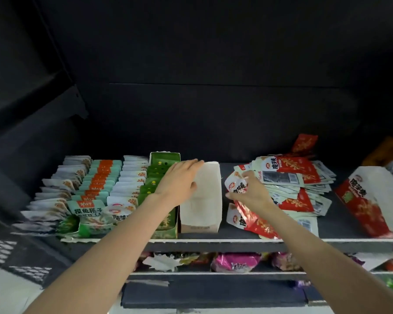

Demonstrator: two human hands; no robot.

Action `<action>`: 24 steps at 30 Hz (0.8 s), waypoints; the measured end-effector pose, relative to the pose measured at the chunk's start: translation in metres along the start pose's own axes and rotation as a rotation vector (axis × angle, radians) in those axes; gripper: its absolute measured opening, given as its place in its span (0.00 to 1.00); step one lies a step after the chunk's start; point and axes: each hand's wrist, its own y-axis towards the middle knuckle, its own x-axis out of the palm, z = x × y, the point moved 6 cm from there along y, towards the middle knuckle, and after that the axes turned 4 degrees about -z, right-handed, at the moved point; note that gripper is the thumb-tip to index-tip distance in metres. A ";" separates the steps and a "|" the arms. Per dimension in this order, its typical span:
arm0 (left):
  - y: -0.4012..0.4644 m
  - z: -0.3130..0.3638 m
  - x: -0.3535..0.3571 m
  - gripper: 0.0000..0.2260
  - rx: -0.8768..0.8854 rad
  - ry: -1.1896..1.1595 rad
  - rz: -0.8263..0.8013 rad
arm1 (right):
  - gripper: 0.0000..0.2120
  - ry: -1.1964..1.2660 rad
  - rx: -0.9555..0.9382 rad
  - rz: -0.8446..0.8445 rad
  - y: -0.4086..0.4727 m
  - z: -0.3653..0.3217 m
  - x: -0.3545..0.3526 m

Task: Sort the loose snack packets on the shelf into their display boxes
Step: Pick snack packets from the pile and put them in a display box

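Note:
A white display box (208,198) stands in the middle of the dark shelf (236,234), its plain side facing up. My left hand (179,180) lies flat on its top left edge with fingers straight. My right hand (250,191) grips a red and white snack packet (235,183) just right of the box. More red and white packets (290,177) lie in a loose heap to the right, and a few (252,223) lie near the front edge.
A green display box (161,189) with green packets stands left of the white one. Rows of filled boxes (93,189) run further left. A red and white box (370,200) lies tilted at the far right. A lower shelf (234,261) holds purple packets.

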 end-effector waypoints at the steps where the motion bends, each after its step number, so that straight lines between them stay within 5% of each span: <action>1: 0.001 -0.001 0.000 0.27 0.011 -0.004 0.023 | 0.33 0.058 -0.037 0.056 0.000 -0.009 -0.007; 14: 0.001 0.004 0.004 0.19 0.048 0.078 0.231 | 0.29 0.268 -0.159 0.338 -0.016 -0.014 -0.007; 24: -0.009 0.144 0.013 0.14 0.271 -0.109 0.286 | 0.33 0.301 -0.110 0.640 -0.098 0.043 -0.086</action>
